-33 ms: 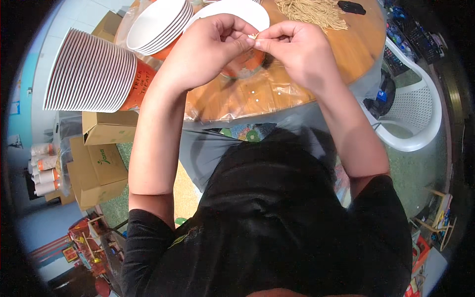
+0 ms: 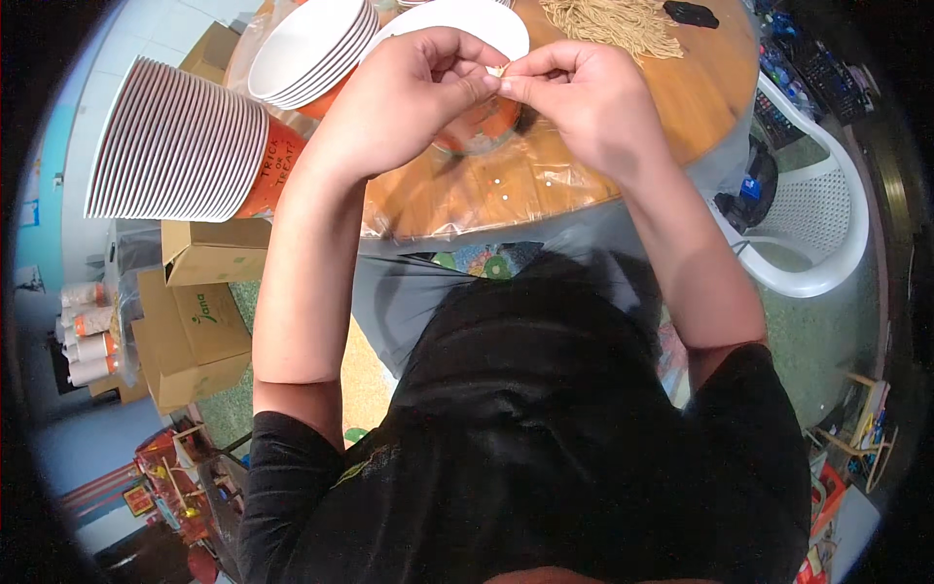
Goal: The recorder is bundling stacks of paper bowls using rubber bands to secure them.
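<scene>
Over the near part of the round wooden table, my left hand and my right hand meet fingertip to fingertip. Both pinch one small pale yellowish piece, too small to name exactly. Partly hidden behind my hands is an orange paper bucket with a white rim. To its left leans a stack of white-rimmed paper buckets. A bundle of beige cords lies beyond my right hand, beside a small black item.
A tall nested stack of orange buckets stands at the left edge of the table. Open cardboard boxes sit on the floor below. On the right is a white plastic chair holding a black bag. Small white dots speckle the plastic-covered tabletop.
</scene>
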Action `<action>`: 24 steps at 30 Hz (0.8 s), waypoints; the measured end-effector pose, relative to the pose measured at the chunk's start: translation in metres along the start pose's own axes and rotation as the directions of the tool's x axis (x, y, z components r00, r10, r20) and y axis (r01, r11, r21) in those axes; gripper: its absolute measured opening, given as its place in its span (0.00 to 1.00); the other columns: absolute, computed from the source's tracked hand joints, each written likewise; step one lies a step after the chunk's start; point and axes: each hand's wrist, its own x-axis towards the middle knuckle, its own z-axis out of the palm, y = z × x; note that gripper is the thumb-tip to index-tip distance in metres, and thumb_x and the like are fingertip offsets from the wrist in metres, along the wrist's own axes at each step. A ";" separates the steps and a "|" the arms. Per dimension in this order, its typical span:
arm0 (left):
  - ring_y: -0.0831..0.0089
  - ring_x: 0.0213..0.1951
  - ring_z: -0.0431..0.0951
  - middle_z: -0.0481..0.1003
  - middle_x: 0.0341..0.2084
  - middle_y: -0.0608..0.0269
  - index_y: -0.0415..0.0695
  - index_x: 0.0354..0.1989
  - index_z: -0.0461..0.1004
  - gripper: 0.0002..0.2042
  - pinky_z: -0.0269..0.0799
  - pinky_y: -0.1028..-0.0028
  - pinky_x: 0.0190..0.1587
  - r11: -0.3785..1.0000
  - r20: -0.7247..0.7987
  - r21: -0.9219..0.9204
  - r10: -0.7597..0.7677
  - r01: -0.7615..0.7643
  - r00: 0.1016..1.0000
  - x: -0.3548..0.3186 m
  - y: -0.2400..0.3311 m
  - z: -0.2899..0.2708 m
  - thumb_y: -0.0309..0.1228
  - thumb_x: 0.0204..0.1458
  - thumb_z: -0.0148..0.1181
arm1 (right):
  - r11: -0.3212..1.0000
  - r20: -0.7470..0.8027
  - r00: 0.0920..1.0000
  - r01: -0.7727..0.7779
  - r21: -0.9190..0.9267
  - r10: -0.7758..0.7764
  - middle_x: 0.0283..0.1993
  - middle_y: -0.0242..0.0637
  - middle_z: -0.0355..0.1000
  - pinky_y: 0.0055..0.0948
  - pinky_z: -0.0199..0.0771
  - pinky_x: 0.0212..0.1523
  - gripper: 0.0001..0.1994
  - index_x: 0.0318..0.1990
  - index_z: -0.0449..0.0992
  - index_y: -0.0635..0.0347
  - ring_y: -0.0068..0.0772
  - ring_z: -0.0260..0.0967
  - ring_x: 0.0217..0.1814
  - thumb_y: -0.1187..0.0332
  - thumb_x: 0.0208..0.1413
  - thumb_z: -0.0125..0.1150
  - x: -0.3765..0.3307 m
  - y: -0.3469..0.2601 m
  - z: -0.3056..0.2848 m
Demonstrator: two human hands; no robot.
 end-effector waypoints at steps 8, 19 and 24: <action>0.78 0.44 0.86 0.87 0.44 0.62 0.36 0.62 0.83 0.15 0.84 0.74 0.48 0.974 -0.019 0.161 0.167 -0.161 0.986 -0.002 -0.007 0.001 0.30 0.73 0.67 | 0.998 0.047 0.999 -0.012 -0.069 0.015 0.38 0.40 0.89 0.31 0.86 0.43 0.10 0.46 0.92 0.64 0.26 0.86 0.38 0.66 0.65 0.76 0.006 -0.006 -0.004; 0.79 0.46 0.87 0.87 0.44 0.63 0.34 0.54 0.83 0.11 0.83 0.75 0.51 0.996 0.006 0.085 -0.023 0.022 1.000 0.001 0.000 -0.002 0.30 0.72 0.68 | 0.997 0.082 0.996 0.008 0.081 -0.015 0.40 0.36 0.88 0.28 0.85 0.46 0.10 0.48 0.91 0.65 0.23 0.84 0.41 0.67 0.67 0.75 0.001 -0.001 -0.003; 0.79 0.43 0.87 0.87 0.41 0.64 0.35 0.50 0.84 0.08 0.83 0.76 0.48 0.995 -0.067 0.104 0.007 0.001 0.998 0.001 -0.003 0.002 0.28 0.71 0.69 | 0.987 0.085 0.995 0.036 0.158 -0.050 0.40 0.34 0.87 0.27 0.83 0.45 0.11 0.48 0.90 0.67 0.21 0.83 0.42 0.66 0.68 0.74 0.000 0.010 -0.003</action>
